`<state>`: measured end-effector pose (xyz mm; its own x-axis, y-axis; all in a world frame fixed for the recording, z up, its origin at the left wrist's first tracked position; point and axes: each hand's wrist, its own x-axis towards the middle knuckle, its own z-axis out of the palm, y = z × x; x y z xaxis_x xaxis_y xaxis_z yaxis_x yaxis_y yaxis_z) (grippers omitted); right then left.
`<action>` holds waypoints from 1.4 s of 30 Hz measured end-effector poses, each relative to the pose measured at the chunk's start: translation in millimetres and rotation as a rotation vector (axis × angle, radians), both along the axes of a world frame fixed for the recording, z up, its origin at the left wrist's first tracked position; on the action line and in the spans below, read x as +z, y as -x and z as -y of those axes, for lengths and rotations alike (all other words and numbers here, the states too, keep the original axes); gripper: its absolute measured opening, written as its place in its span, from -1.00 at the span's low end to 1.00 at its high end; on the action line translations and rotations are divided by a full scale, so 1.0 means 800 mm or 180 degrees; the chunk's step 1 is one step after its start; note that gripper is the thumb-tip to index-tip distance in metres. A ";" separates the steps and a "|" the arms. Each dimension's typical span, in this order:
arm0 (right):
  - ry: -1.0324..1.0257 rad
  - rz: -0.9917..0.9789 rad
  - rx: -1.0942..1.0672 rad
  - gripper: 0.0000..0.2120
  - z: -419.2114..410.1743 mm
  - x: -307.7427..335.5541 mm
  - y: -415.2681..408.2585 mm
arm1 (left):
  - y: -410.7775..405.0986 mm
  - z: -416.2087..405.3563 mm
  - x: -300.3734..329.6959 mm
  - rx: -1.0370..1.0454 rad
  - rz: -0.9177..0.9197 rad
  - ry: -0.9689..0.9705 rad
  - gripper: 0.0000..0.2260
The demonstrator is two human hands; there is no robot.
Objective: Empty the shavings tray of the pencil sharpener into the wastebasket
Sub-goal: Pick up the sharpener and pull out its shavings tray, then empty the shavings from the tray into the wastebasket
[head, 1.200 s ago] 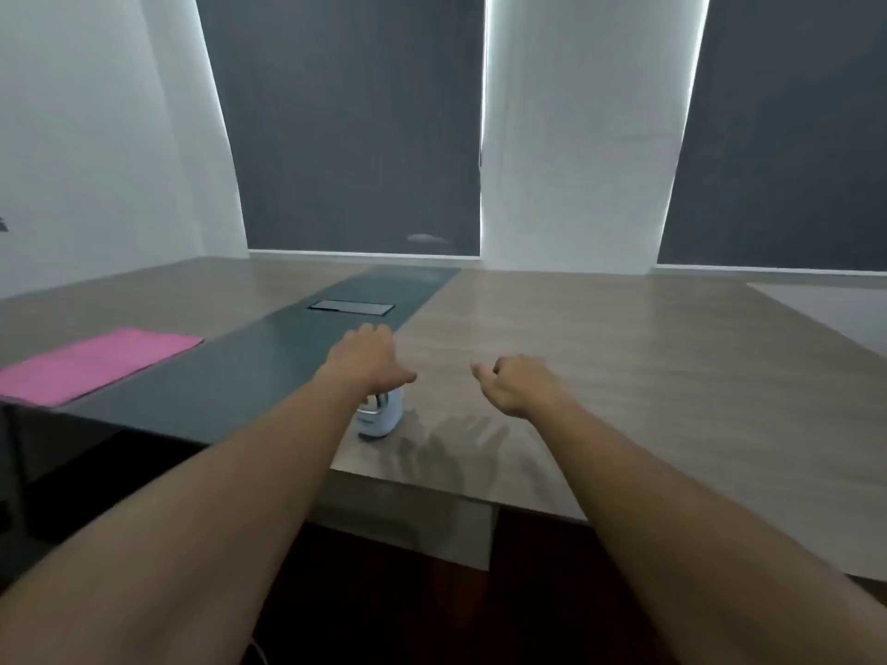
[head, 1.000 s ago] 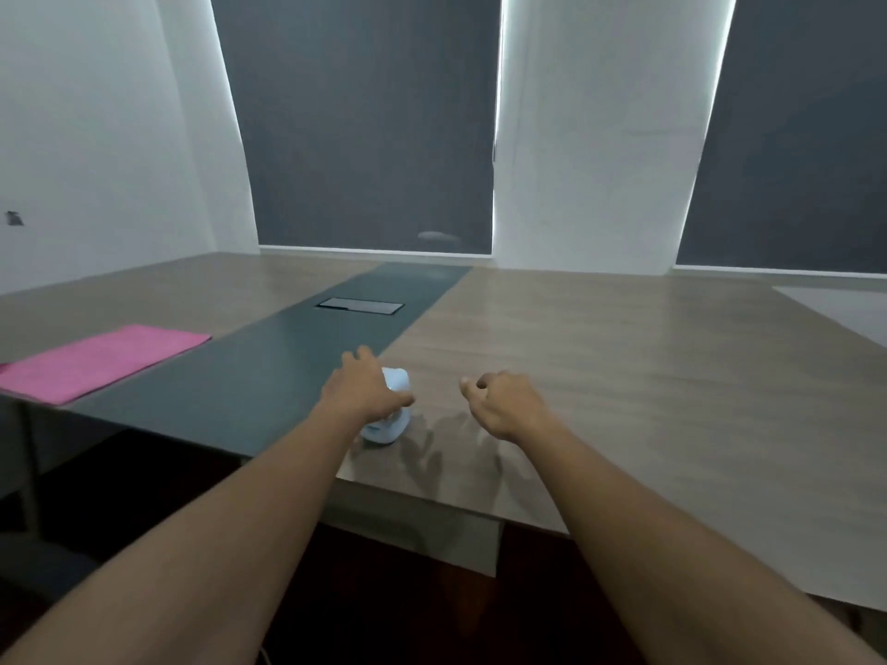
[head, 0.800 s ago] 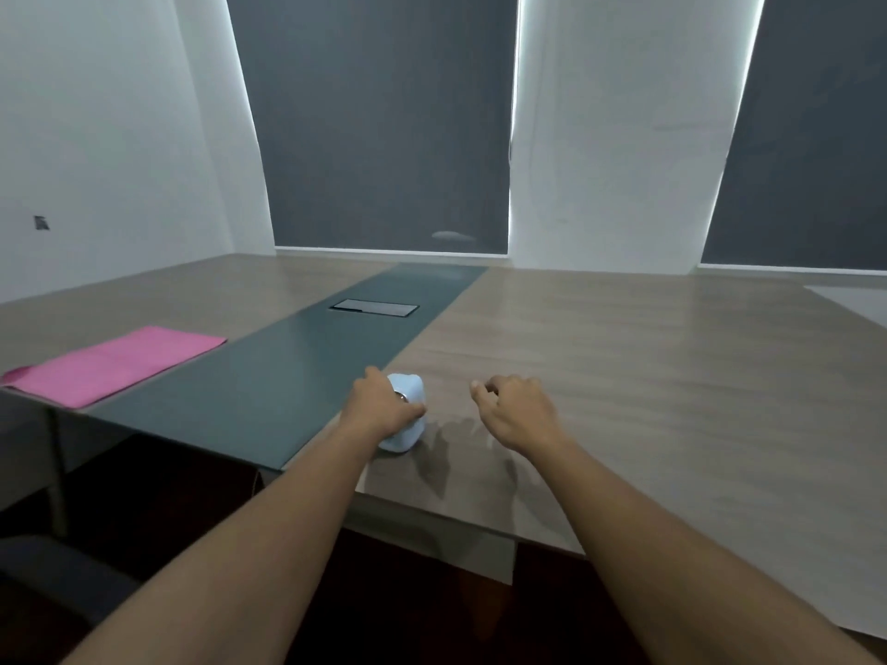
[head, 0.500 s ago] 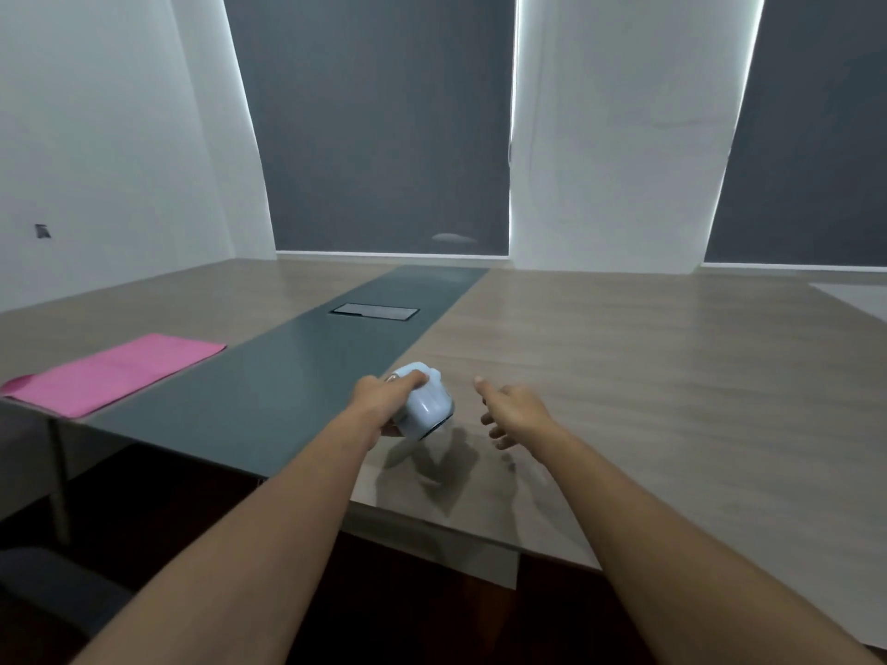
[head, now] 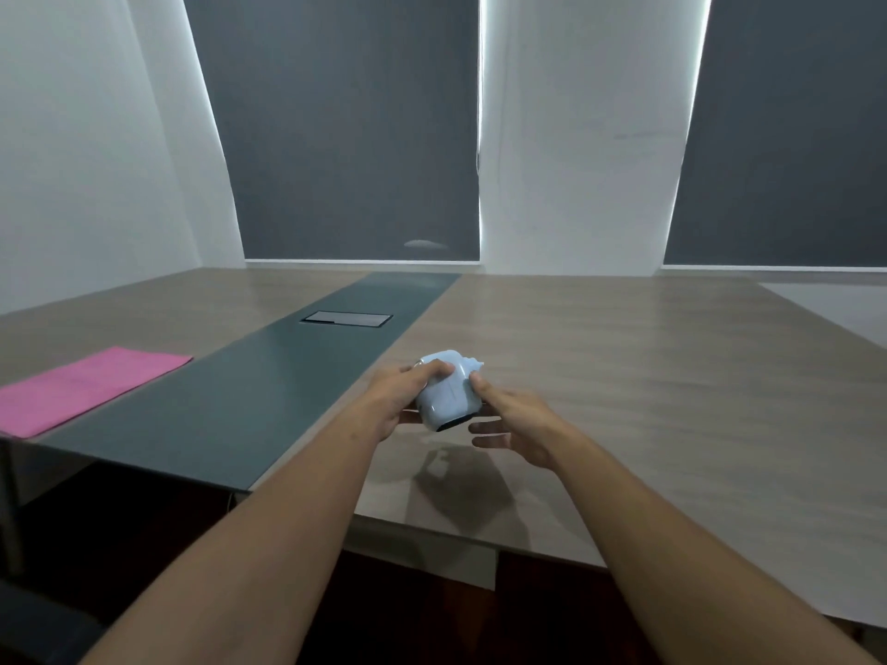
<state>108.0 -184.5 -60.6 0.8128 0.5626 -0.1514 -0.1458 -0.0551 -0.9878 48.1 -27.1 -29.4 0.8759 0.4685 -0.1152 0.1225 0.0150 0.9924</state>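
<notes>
A small pale-blue pencil sharpener (head: 449,393) is held tilted in the air above the wooden table (head: 624,376), its dark underside facing me. My left hand (head: 401,400) grips its left side with the thumb over the top. My right hand (head: 513,419) touches its right side with the thumb on the upper edge and the fingers spread beneath. The shavings tray cannot be told apart from the body. No wastebasket is in view.
A pink cloth (head: 81,388) lies at the table's left edge. A dark grey strip (head: 249,395) runs down the table's middle with a cable hatch (head: 346,319) set into it. Dark floor lies below the near table edge.
My left hand closed on the sharpener and lifted it off the table, tilting it. My right hand moved in from the right and now touches its side.
</notes>
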 end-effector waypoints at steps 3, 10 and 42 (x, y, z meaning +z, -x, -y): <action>-0.0220 -0.0066 0.0075 -0.54 0.014 0.003 0.002 | -0.003 0.010 0.004 -0.0163 -0.0007 -0.0052 -0.71; -0.0480 -0.0115 -0.0123 -0.56 0.058 0.003 -0.006 | -0.016 0.041 0.008 -0.0569 0.0099 -0.0084 -0.58; -0.1258 -0.0294 -0.1343 -0.60 0.279 -0.024 -0.010 | -0.076 0.149 -0.032 0.0020 0.0081 -0.2199 -0.31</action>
